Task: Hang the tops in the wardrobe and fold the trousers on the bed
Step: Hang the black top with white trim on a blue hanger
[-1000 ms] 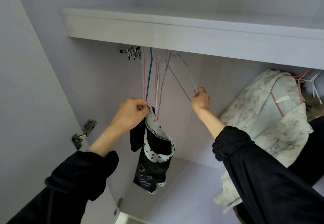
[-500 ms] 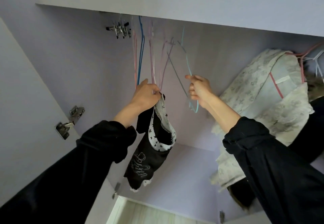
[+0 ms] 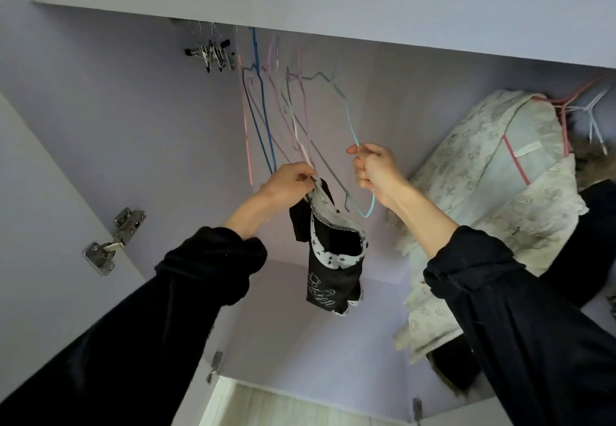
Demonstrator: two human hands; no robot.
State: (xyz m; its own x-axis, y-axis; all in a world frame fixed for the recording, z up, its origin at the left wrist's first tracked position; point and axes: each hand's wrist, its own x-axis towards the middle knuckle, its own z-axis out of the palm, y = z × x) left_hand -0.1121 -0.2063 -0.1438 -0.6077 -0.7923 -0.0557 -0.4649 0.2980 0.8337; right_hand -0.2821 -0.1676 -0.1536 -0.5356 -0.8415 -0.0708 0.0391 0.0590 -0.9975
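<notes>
Inside the lilac wardrobe point(image 3: 100, 99), I see both of the person's hands raised beneath the shelf point(image 3: 333, 2). The left hand point(image 3: 290, 182) pinches the neckline of a small black top point(image 3: 330, 259) between thumb and curled fingers, and the garment hangs straight down from that grip, below the cluster of bare wire hangers point(image 3: 266, 119). The top is black with a white collar band scattered with small black stars and edged in dark stitching; a white trim shows at its lower hem. Pale cursive lettering runs across the front, but I cannot read it at this angle. The right hand point(image 3: 375, 169) is closed in a fist round the wire of a light blue hanger point(image 3: 350, 119), just right of the top; the hanger's curved end loops out below the fist, close to the collar but not through it. Left of the top, at upper height, a bunch of metal clips point(image 3: 211, 54) hangs under the shelf, and a steel door hinge point(image 3: 113, 242) sits on the side panel. Right of the top, a pale patterned garment point(image 3: 493, 192) hangs on a pink hanger point(image 3: 563, 109). Black sleeves point(image 3: 166, 309) cover both forearms.
</notes>
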